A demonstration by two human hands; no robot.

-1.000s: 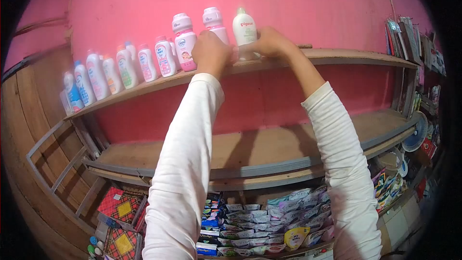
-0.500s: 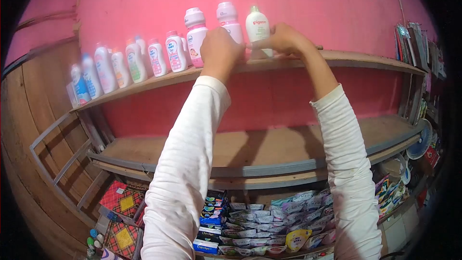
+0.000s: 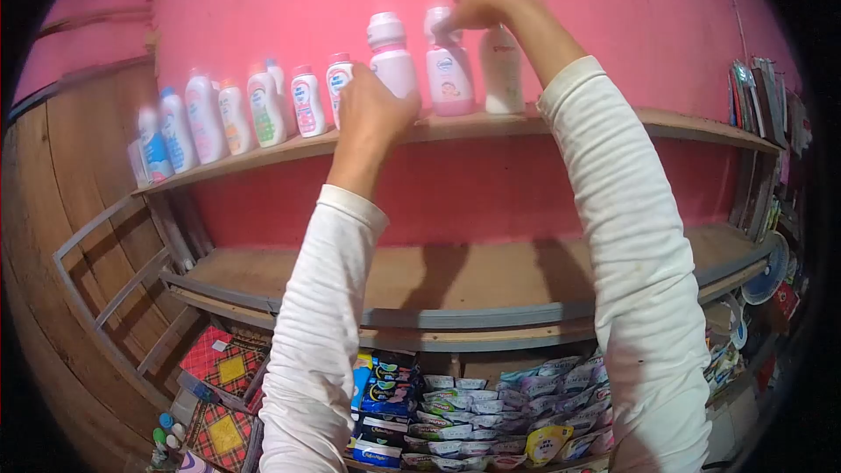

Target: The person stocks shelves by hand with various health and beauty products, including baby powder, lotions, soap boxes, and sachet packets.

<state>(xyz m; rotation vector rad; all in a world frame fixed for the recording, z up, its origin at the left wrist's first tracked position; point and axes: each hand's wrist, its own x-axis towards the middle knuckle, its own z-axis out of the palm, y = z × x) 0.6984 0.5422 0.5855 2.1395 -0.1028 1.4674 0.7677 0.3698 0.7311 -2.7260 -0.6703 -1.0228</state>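
On the upper shelf, my left hand is wrapped round the lower part of a pink bottle stack. A second pink bottle stands just to its right, its label facing me. My right hand is at the top of this second bottle, with its fingers closed on the upper part. Right of it and below my right wrist stands a white pump bottle, its top hidden by the hand.
Several powder bottles line the shelf's left part. A lower wooden shelf runs beneath. Under it lie stacked packs and sachets. Booklets or packets hang at the right. A metal frame stands left.
My right hand has risen from the white bottle's side to the top of the second pink bottle. My left hand has moved left and lower, uncovering the second bottle's label. The view has shifted slightly.
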